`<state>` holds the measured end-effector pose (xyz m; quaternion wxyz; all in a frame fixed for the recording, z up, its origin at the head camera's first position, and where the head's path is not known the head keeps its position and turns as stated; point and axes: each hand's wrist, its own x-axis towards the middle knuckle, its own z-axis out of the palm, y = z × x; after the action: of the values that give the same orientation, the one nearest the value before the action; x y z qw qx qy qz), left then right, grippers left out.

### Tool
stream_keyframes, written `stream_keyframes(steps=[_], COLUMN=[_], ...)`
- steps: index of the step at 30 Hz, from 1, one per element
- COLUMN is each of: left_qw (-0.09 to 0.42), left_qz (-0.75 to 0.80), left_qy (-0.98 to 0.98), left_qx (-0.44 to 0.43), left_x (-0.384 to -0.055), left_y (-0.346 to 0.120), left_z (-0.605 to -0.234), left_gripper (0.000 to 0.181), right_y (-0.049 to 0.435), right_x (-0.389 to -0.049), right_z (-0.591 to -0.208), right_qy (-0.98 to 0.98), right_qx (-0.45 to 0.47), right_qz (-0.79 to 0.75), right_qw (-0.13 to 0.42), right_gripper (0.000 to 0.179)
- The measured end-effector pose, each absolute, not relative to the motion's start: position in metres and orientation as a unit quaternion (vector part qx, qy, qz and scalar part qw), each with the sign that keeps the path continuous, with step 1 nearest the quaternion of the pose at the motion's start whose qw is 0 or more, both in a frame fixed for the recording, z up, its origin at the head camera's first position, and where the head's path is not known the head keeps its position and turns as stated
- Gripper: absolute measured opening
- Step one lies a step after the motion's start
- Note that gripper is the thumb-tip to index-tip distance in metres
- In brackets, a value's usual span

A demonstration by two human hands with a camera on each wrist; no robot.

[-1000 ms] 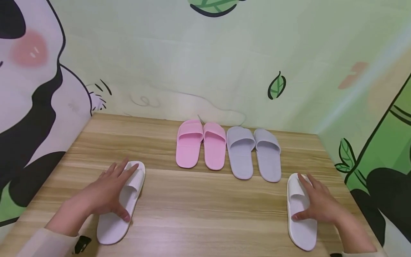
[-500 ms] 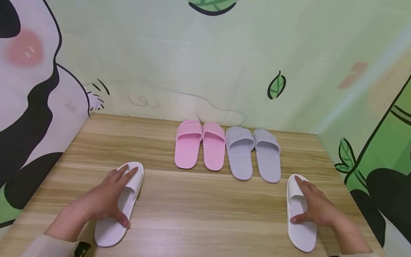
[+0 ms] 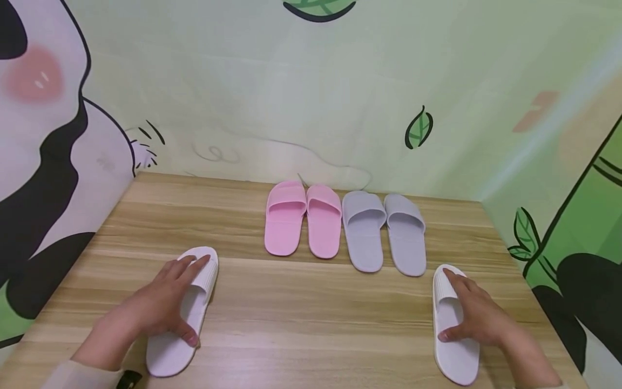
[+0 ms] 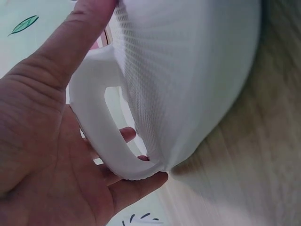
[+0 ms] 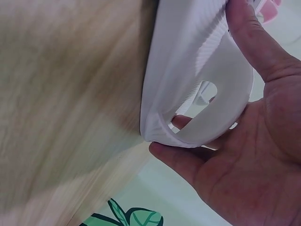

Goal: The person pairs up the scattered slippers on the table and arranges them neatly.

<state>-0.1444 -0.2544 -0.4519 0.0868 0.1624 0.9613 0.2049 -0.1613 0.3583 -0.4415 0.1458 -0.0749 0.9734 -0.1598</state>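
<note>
A white slipper lies on the wooden surface at the left in the head view, its toe pointing toward the wall. My left hand spans it, thumb at the inner edge and fingers over the strap and outer side. In the left wrist view, fingers wrap the outer side of the strap. The matching white slipper lies at the right. My right hand grips it likewise, thumb on its inner side. The right wrist view has fingers around its strap, one fingertip close to the sole's edge.
A pair of pink slippers and a pair of grey slippers stand side by side near the wall. The wooden surface stretches between my hands. Printed walls enclose it at the back and both sides.
Both hands and the white slippers have shifted very slightly toward the near side in the head view. The pink and grey slippers stay where they were.
</note>
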Motion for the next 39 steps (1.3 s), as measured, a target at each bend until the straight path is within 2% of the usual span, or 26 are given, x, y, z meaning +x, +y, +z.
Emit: stream_keyframes(steps=[18, 39], left_qw=[0.092, 0.100], left_qz=[0.197, 0.189], left_qy=[0.965, 0.966], left_qx=[0.147, 0.144], left_x=[-0.141, -0.138], left_y=[-0.246, -0.239], left_z=[-0.454, -0.450], left_gripper=[0.160, 0.160], right_y=[0.343, 0.320], right_x=[-0.149, -0.133], right_z=[-0.441, -0.441], right_qy=[0.976, 0.975], right_qx=[-0.107, -0.111], right_qz=[-0.145, -0.150], right_qw=[0.120, 0.123], right_gripper=[0.142, 0.142])
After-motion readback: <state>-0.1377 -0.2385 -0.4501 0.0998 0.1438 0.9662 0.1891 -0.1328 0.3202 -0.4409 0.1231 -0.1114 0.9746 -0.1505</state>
